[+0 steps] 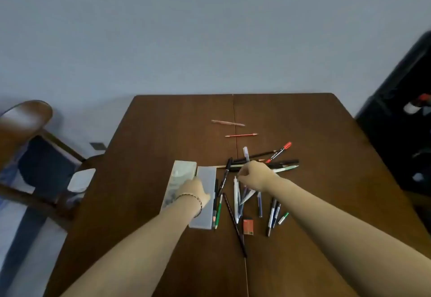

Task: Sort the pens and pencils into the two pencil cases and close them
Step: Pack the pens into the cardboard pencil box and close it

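Note:
Two pencil cases lie side by side left of centre on the brown table point(163, 128): a patterned greenish case point(180, 175) and a frosted translucent case point(206, 180). My left hand point(194, 191) lies across both, fingers at the seam between them and thumb on the frosted case. Right of the cases, pens and pencils are scattered: a black marker point(225, 175), a green pencil point(218, 210), a long dark pencil point(234, 224), a white pen point(236, 203), blue pens point(272, 214) and a red-capped marker point(278, 152). My right hand point(255, 175) hovers over this pile, fingertips pinched together at the white pen's top end.
A red pencil point(241, 135) and a pale wooden pencil point(228, 123) lie apart farther back. An orange eraser point(248, 226) and a small green-capped marker point(283, 218) sit near the pens. A wooden chair point(25, 131) stands left, a black shelf point(401, 121) right.

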{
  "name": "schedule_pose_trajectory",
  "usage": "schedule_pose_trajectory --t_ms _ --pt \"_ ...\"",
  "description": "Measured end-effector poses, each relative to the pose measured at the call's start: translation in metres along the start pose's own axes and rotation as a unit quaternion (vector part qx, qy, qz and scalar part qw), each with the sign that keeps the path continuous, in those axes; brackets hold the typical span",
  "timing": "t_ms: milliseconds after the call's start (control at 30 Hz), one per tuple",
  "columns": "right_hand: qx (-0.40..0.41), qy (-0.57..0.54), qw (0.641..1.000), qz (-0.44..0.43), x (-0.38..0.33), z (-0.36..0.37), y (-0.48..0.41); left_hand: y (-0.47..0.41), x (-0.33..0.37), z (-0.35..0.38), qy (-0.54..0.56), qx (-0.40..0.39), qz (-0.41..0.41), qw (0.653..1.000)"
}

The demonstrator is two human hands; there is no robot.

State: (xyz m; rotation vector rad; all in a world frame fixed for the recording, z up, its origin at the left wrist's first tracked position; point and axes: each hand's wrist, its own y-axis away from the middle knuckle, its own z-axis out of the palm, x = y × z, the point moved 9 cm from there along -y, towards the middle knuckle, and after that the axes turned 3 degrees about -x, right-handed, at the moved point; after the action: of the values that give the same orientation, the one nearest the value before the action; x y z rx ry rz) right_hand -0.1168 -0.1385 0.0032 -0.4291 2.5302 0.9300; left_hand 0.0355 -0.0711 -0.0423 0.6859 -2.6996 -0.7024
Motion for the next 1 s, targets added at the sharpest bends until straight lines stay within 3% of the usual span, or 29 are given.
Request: schedule_pose_trajectory --t_ms 300,400,500,567,700,833,967,1000 --pt "-0.041 -0.054 0.997 0.032 0.036 0.041 -0.007 -0.008 -0.002 0.054 -0.077 -0.020 -0.058 0.995" --pt "-0.021 -0.089 0.996 0.021 0.035 0.043 -0.007 -0.009 -0.004 0.051 0.040 -0.025 -0.098 0.994" --pt "0.021 -0.198 0.980 0.015 0.025 0.037 -0.013 -0.006 0.006 0.038 0.275 -0.044 -0.058 0.959" --pt "0.003 -0.307 0.951 0.023 0.013 0.040 -0.017 0.006 0.021 0.018 0.385 -0.061 0.014 0.921" --pt "0.004 -0.498 0.867 -0.002 -0.020 0.040 -0.014 0.023 0.028 -0.022 0.426 -0.040 0.111 0.897" --pt "0.017 -0.567 0.822 -0.045 -0.027 0.042 -0.001 0.033 0.014 -0.038 0.442 -0.042 0.136 0.885" --pt "-0.071 -0.659 0.748 0.023 -0.012 0.068 0.000 0.036 -0.011 -0.018 0.587 -0.137 0.121 0.788" --pt "-0.097 -0.669 0.736 0.028 -0.012 0.074 0.000 0.036 -0.016 -0.010 0.592 -0.149 0.107 0.785"
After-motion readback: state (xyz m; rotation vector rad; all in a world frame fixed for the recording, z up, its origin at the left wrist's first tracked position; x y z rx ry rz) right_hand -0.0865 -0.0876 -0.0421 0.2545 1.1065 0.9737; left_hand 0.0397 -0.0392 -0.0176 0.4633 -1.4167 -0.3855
